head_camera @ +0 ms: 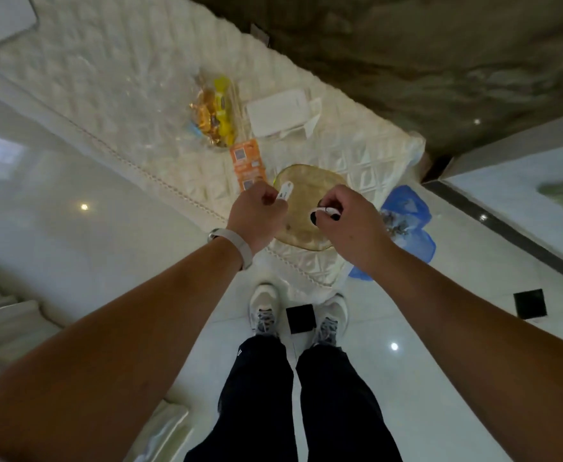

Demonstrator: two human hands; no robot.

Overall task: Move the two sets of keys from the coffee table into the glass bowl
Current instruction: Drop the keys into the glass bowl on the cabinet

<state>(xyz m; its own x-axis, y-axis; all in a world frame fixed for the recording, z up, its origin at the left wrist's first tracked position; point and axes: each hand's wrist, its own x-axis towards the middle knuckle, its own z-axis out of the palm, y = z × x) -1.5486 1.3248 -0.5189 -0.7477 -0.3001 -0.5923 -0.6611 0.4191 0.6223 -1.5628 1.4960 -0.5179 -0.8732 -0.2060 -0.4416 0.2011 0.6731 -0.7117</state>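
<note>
Reaching forward with both arms straight, the left hand (257,216) is curled around a white key tag (284,192) and the right hand (346,218) pinches a black-and-white key fob (323,213). Both sets hang over the glass bowl (301,228) on the table (140,105), directly beneath the hands.
</note>
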